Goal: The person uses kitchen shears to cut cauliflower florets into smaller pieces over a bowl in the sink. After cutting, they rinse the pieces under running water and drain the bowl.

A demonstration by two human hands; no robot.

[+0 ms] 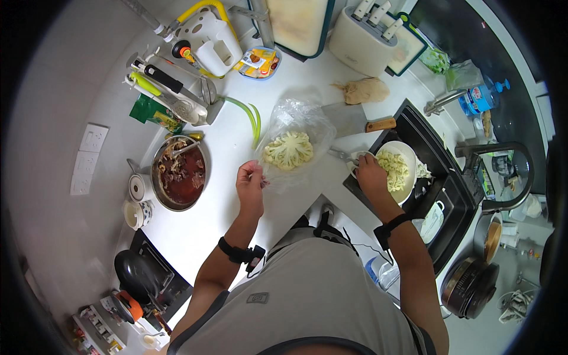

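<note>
A cut piece of cauliflower (289, 151) lies in a clear plastic bag (293, 113) on the white counter. My left hand (251, 183) pinches the lower left edge of that bag. At the sink, my right hand (370, 172) is on the near side of a white bowl (410, 155), at its handle, beside a metal utensil (339, 154); which of these the fingers hold, I cannot tell. Small cauliflower florets (393, 172) fill part of the bowl. Behind the bag lies a cleaver (348, 120) with a wooden handle.
A steel bowl of meat in red liquid (191, 177) stands at the left, near green onion stalks (254, 120). The black sink (448, 213) and its faucet (523, 153) are at the right. A knife block (361, 42) and cutting boards (299, 24) stand at the back.
</note>
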